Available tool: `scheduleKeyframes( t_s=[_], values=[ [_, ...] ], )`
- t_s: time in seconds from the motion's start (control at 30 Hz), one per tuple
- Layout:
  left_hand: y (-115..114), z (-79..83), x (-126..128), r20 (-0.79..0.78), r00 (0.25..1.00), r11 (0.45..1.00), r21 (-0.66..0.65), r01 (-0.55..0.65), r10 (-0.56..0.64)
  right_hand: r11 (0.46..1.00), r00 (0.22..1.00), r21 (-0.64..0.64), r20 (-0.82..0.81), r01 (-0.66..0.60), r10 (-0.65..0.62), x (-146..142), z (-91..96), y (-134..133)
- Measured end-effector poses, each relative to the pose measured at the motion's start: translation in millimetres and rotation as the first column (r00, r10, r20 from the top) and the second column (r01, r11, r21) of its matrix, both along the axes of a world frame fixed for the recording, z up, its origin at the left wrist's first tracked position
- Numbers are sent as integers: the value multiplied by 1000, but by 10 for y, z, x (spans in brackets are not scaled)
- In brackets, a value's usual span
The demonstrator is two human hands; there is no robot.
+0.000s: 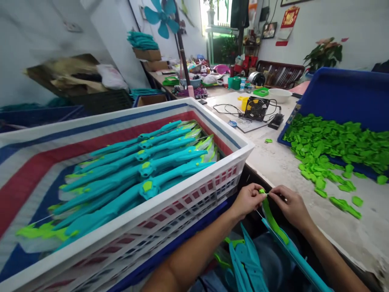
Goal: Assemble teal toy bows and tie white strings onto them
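Over my lap, my left hand (251, 198) pinches the bright green tip of a teal and green plastic toy bow (296, 255). Close beside it, my right hand (287, 200) is closed, its thumb and forefinger pinching a thin white string (268, 194) at that tip. The bow's long teal arm slants down to the lower right under my right forearm. More teal bow parts (249, 259) lie in my lap, partly hidden by my left arm. Several similar toy bows (146, 166) lie side by side in the white crate on the left.
The white plastic crate (179, 217), with a striped liner, stands left of my arms. At right, a blue bin (340, 87) lies tipped, small green plastic pieces (343, 142) spilling onto the worktable (273, 162). A small black fan (257, 108) with cables stands farther back.
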State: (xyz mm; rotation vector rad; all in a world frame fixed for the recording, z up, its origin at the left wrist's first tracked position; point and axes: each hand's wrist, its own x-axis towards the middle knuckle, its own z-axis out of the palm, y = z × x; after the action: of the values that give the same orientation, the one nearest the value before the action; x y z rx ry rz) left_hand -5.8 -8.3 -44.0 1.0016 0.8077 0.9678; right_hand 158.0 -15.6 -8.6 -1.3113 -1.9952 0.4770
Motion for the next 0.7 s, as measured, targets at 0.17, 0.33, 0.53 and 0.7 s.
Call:
scheduleKeyframes(
  t_s=[0.17,0.33,0.53,0.7],
  values=[
    [-21,-27,-5,-221,967,985,144,-96,126,990,983,91,158,-111,96,-65,31,40],
    [-164,-8,33,-290,902,896,402,-187,319,963,964,103,69,248,-256,509,145,478],
    [-105,105,136,-256,959,956,290,-42,120,747,722,75,-334,661,-606,549,295,458],
    [141,228,123,119,993,983,-179,36,-15,899,946,320,-223,300,-236,-441,-93,-263]
  ],
)
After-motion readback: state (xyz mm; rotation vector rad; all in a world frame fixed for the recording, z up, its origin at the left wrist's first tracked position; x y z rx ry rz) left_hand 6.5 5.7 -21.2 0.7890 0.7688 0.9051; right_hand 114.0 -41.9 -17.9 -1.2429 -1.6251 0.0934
